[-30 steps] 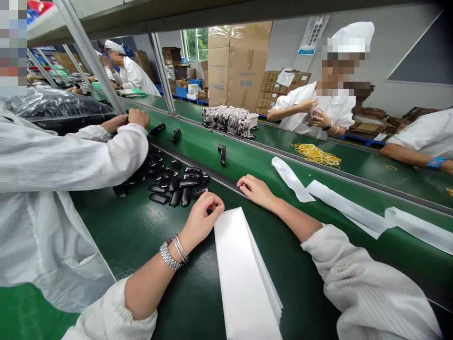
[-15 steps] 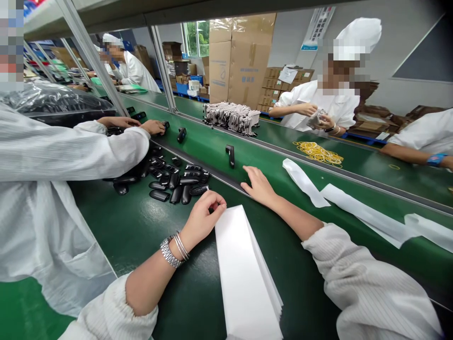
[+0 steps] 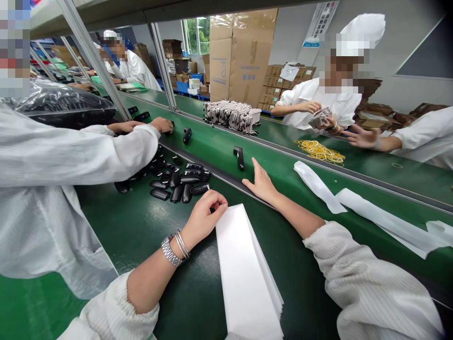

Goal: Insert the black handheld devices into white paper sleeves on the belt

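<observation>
A stack of long, flat white sleeves (image 3: 247, 278) lies on the green table in front of me. My left hand (image 3: 205, 215), with a watch and bangles at the wrist, pinches the top left corner of the stack between thumb and forefinger. My right hand (image 3: 262, 185) reaches over the edge of the green belt, open, thumb and fingers spread and holding nothing. Just beyond its fingertips, apart from them, a small black handheld device (image 3: 239, 158) rests on the belt. Farther left on the belt is a similar black device (image 3: 187, 136).
Several black plastic covers (image 3: 182, 182) lie piled at left, beside a co-worker's sleeve (image 3: 78, 151). Loose white sleeves (image 3: 382, 217) lie on the belt at right. Beyond stand bundled grey cables (image 3: 231, 117) and yellow rubber bands (image 3: 320, 152). A metal post (image 3: 163, 66) rises behind.
The black devices and loose white sleeves have shifted right along the belt. My right hand's fingers have lifted and spread wider; my left hand stays put. A co-worker's hand at far right has risen.
</observation>
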The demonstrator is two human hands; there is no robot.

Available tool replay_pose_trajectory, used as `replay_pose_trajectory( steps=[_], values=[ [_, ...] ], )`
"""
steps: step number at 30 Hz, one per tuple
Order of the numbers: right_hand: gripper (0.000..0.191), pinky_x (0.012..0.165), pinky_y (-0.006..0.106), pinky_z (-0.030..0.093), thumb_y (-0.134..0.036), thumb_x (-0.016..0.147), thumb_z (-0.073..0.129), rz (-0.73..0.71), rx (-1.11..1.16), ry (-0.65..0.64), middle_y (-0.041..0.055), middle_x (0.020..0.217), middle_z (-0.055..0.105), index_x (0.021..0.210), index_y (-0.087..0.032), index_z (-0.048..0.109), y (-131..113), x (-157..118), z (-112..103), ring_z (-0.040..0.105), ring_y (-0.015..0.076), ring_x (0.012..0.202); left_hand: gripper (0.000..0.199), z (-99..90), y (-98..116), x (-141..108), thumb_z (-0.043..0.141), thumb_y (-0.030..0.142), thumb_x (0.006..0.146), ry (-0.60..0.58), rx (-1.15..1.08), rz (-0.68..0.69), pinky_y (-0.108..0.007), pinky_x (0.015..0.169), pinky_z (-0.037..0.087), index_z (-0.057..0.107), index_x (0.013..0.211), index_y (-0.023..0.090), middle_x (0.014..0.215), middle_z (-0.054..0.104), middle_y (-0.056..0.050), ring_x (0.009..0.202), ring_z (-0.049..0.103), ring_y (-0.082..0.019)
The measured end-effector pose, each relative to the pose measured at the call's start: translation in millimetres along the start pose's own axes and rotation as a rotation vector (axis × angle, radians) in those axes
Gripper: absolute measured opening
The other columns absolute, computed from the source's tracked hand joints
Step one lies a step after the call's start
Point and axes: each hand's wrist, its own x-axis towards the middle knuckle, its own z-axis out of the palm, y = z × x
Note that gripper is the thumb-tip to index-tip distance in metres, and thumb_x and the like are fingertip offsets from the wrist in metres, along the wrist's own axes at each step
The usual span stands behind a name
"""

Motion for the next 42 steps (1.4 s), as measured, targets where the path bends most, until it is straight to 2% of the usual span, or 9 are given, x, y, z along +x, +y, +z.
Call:
replay_pose_trajectory(
  steps=[14,18,22,28,32,34,37,39,42],
  values=[
    [0.080,0.113,0.055,0.034,-0.041,0.088,0.054,-0.023,0.004,-0.036,0.0158,0.157,0.033,0.157,-0.022,0.017,3,6,-1,0.033,0.0325,0.145,0.010,-2.1,1,4,0.055,0.021,0.089,-0.012,0.013,-0.001,-0.028,0.067,0.043,0.061,0.082,0.019,0.087,0.058,-0.003,0.077,0.053,-0.016],
    [0.066,0.113,0.056,0.032,-0.045,0.091,0.051,0.054,-0.054,-0.074,0.0170,0.156,0.033,0.151,-0.022,0.035,3,7,2,0.029,0.0349,0.146,0.009,-2.4,2,4,0.055,0.019,0.088,0.000,0.039,0.016,-0.028,0.066,0.043,0.061,0.082,0.019,0.086,0.057,-0.003,0.076,0.052,-0.016],
    [0.056,0.113,0.054,0.032,-0.047,0.093,0.048,0.120,-0.134,-0.094,0.0171,0.154,0.036,0.144,-0.021,0.047,5,10,0,0.035,0.0369,0.142,0.009,-4.6,-1,5,0.055,0.022,0.089,0.039,0.134,0.023,-0.028,0.065,0.043,0.062,0.083,0.019,0.087,0.055,-0.003,0.077,0.051,-0.016],
    [0.038,0.101,0.054,0.042,-0.039,0.092,0.051,0.127,-0.249,-0.040,0.0139,0.124,0.059,0.127,-0.028,0.059,17,16,-13,0.050,0.0353,0.121,0.024,-11.2,-8,4,0.070,0.040,0.078,-0.032,0.361,-0.107,-0.029,0.063,0.041,0.061,0.086,0.019,0.088,0.055,-0.002,0.071,0.051,-0.016],
    [0.022,0.092,0.051,0.046,-0.027,0.089,0.050,0.201,-0.268,0.036,0.0143,0.108,0.059,0.108,-0.025,0.062,31,23,-21,0.056,0.0330,0.106,0.016,-10.7,-9,4,0.062,0.030,0.084,-0.158,0.384,-0.061,-0.027,0.061,0.036,0.058,0.074,0.019,0.077,0.054,0.000,0.066,0.050,-0.015],
    [0.020,0.088,0.045,0.048,-0.021,0.089,0.046,0.305,-0.095,0.071,0.0106,0.102,0.059,0.105,-0.024,0.058,35,29,-25,0.060,0.0275,0.096,0.019,-9.1,-8,5,0.054,0.026,0.089,-0.168,0.380,0.001,-0.028,0.062,0.035,0.056,0.072,0.019,0.073,0.054,0.000,0.066,0.050,-0.015],
    [0.031,0.079,0.037,0.052,-0.018,0.086,0.045,0.433,0.417,0.162,0.0017,0.086,0.059,0.116,-0.023,0.045,28,36,-29,0.062,0.0198,0.079,0.023,-7.0,-6,9,0.046,0.028,0.094,-0.153,0.399,0.069,-0.029,0.066,0.036,0.057,0.075,0.019,0.076,0.057,-0.001,0.072,0.054,-0.017],
    [0.054,0.077,0.034,0.054,-0.015,0.079,0.052,0.381,0.806,0.232,-0.0036,0.083,0.057,0.129,-0.025,0.032,14,38,-33,0.064,0.0162,0.074,0.027,-6.4,-5,11,0.043,0.031,0.097,-0.160,0.411,0.081,-0.030,0.069,0.037,0.058,0.078,0.019,0.078,0.060,-0.002,0.076,0.056,-0.018],
    [0.086,0.081,0.036,0.057,-0.016,0.070,0.066,0.196,1.194,0.149,-0.0061,0.089,0.062,0.138,-0.033,0.017,-15,33,-37,0.068,0.0152,0.077,0.029,-6.0,-4,14,0.042,0.034,0.098,-0.172,0.385,0.090,-0.031,0.071,0.038,0.059,0.080,0.019,0.078,0.062,-0.001,0.074,0.057,-0.017]
  ],
)
